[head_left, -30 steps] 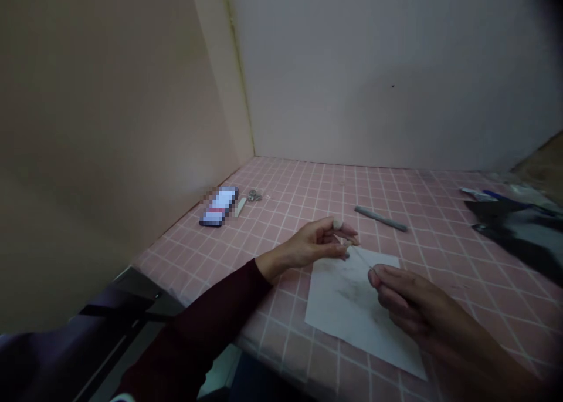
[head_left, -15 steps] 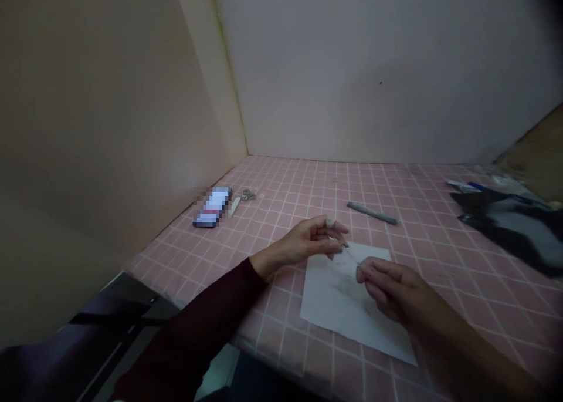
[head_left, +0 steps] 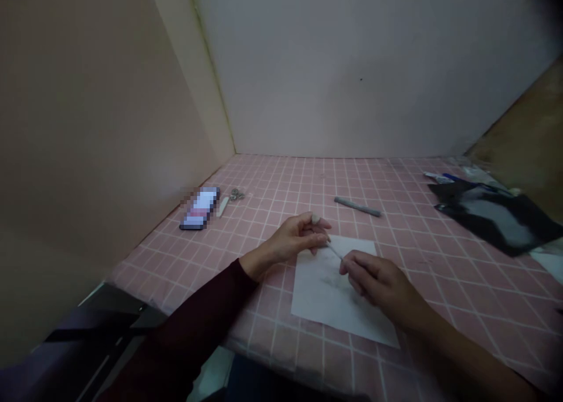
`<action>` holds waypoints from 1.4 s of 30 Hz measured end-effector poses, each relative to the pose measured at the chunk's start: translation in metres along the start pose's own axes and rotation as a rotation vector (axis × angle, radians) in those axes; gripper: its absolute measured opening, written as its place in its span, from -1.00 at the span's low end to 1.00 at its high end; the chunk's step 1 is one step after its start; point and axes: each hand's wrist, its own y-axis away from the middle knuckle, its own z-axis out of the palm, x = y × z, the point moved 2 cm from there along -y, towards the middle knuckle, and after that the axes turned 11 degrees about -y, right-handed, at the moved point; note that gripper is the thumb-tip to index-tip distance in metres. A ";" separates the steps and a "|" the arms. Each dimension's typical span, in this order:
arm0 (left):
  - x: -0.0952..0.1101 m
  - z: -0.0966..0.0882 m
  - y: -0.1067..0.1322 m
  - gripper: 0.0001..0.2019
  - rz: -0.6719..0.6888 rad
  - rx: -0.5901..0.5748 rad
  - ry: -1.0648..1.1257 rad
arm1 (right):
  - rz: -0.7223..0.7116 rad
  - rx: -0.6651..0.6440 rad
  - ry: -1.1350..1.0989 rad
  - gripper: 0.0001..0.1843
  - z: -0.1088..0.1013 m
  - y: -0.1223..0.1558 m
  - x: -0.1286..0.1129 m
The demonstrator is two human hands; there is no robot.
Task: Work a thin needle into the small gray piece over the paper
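Note:
Above a sheet of white paper (head_left: 316,293) with grey smudges, a thin white stick (head_left: 335,250) spans the gap between my two hands. My left hand (head_left: 299,236) pinches its upper left end between thumb and fingertips; a pale wrap sits on one finger. At the lower right end, my right hand (head_left: 369,276) grips the stick with thumb and bent fingers. What kind of stick it is, and what its hidden ends look like, I cannot make out.
A pink checked cloth (head_left: 272,179) covers the table against the wall. At left lie a phone (head_left: 200,208), a white strip (head_left: 223,206) and scissors (head_left: 236,195). A grey bar (head_left: 357,206) lies behind the paper; a black plastic bag (head_left: 466,205) is at right.
The whole view has shifted, so the table things sit further left. Both hands keep their hold over the paper, and the stick between them shows more clearly.

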 end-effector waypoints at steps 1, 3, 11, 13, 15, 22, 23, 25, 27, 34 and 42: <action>0.002 0.001 0.001 -0.59 0.018 -0.007 0.036 | 0.109 -0.030 -0.152 -0.66 -0.001 -0.001 0.000; 0.007 0.003 0.003 -0.61 0.044 -0.023 0.094 | 0.266 -0.055 -0.416 -0.62 -0.002 -0.001 -0.002; 0.001 0.003 0.000 -0.63 0.018 -0.003 -0.010 | -0.120 0.020 0.153 -0.71 0.005 0.002 0.000; -0.003 0.001 -0.001 -0.62 -0.047 -0.008 -0.056 | -0.225 0.076 0.290 -0.75 0.005 0.003 -0.002; -0.002 0.000 -0.001 -0.60 -0.053 -0.028 -0.039 | -0.135 0.046 0.178 -0.72 0.003 0.003 -0.004; 0.007 0.004 0.003 -0.64 0.058 -0.033 0.081 | 0.304 -0.098 -0.534 -0.64 0.000 -0.001 -0.005; 0.006 0.004 0.003 -0.65 0.073 -0.029 0.082 | 0.281 -0.106 -0.497 -0.64 0.001 -0.001 -0.003; 0.003 0.002 0.002 -0.66 0.102 -0.009 0.066 | 0.160 -0.097 -0.295 -0.65 0.003 -0.002 0.001; -0.001 0.000 0.001 -0.67 0.085 0.021 0.022 | -0.041 -0.024 -0.001 -0.69 0.004 -0.001 0.003; -0.006 -0.004 -0.001 -0.66 0.024 0.004 0.036 | 0.021 -0.023 -0.104 -0.69 -0.001 -0.001 0.003; -0.003 -0.003 0.000 -0.67 0.099 -0.021 0.053 | 0.141 -0.121 -0.275 -0.68 0.003 -0.003 0.004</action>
